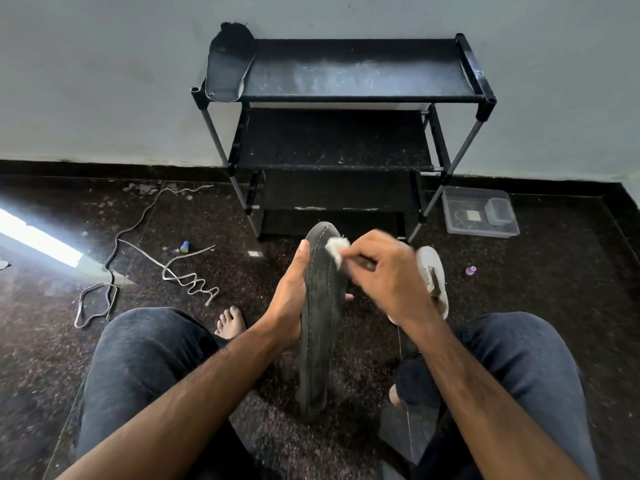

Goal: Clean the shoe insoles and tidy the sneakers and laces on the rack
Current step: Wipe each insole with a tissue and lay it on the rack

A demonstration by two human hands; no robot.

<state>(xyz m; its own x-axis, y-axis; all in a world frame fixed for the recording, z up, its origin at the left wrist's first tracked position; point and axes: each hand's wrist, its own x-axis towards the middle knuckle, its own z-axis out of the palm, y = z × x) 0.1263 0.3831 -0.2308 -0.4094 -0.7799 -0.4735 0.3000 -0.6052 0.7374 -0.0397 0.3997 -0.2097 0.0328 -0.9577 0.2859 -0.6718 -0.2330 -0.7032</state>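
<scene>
Left hand (291, 292) grips insole (320, 317); right hand (377, 271) presses cloth (335, 247) on it.

No readable text, labels, brands, numbers or signs appear on any object in this view.

1. Your left hand (292, 296) grips the dark insole (322, 306) along its left edge, thumb stretched up the rim.
2. Your right hand (377, 271) pinches a white wad (335, 247) against the insole's upper part, fingers curled.
3. Both forearms reach forward between your knees.
</scene>
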